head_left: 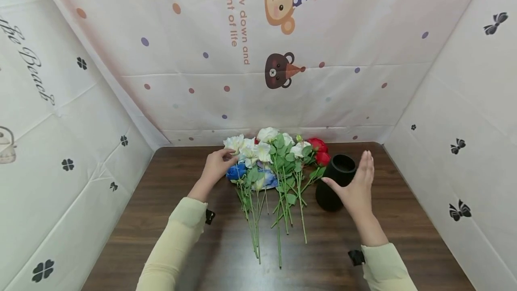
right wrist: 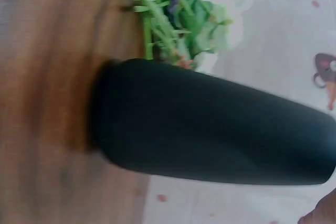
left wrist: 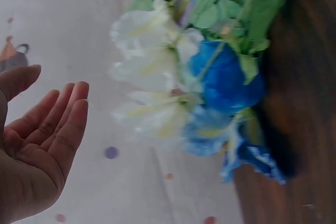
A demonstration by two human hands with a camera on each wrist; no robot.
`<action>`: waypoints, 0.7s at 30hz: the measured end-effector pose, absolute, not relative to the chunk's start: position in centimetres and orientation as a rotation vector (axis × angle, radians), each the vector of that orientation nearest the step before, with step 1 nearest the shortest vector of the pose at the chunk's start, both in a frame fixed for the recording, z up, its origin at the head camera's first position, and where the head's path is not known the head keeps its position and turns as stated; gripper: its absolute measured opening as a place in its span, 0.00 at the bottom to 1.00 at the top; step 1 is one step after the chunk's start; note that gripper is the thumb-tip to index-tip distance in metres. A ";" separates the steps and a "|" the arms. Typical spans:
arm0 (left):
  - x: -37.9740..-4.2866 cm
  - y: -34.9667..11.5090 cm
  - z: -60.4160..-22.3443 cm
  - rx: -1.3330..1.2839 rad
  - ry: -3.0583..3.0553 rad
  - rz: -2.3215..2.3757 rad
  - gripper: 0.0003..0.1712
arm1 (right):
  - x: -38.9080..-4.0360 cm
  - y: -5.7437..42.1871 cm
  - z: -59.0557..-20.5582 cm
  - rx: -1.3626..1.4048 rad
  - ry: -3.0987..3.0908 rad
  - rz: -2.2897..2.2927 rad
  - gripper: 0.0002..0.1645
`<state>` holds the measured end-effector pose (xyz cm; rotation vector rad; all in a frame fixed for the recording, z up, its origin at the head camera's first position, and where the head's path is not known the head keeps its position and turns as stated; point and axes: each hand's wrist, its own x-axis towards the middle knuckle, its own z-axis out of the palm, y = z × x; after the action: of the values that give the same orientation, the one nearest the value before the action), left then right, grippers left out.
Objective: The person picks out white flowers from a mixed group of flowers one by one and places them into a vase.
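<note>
A black vase (head_left: 332, 192) stands upright on the right side of the table. My right hand (head_left: 359, 185) is beside it, thumb spread wide from straight fingers, the thumb overlapping the vase's side in the head view. The dark vase (right wrist: 220, 124) fills much of the right wrist view, with only a bit of hand in the corner. My left hand (head_left: 218, 165) is at the left edge of a bunch of artificial flowers, near the white blooms (head_left: 254, 151) and a blue rose (head_left: 236, 172). In the left wrist view its loosely bent fingers (left wrist: 71, 135) hold nothing, apart from the petals.
Green stems (head_left: 278, 228) point toward the front of the brown wooden table (head_left: 161, 201). Red flowers (head_left: 319, 147) lie at the right of the bunch, close to the vase. Printed cloth walls (head_left: 181, 57) enclose the back and both sides.
</note>
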<state>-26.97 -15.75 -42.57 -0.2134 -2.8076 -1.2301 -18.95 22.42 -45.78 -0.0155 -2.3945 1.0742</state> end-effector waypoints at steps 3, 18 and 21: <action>-27.6 -16.1 -43.8 -0.160 -2.815 -1.268 0.23 | -18.9 23.1 -46.4 -0.150 -2.448 1.209 0.78; -29.8 -16.7 -49.0 0.086 -2.878 -1.455 0.24 | -20.3 24.3 -48.4 -0.223 -2.463 1.503 0.73; -30.4 -15.9 -49.3 0.148 -2.892 -1.494 0.23 | -20.3 24.4 -48.5 -0.230 -2.439 1.527 0.71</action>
<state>-30.37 -15.94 -49.33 0.1476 -2.8921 -1.4940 -20.27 24.35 -48.48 -0.2303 -2.4391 1.5266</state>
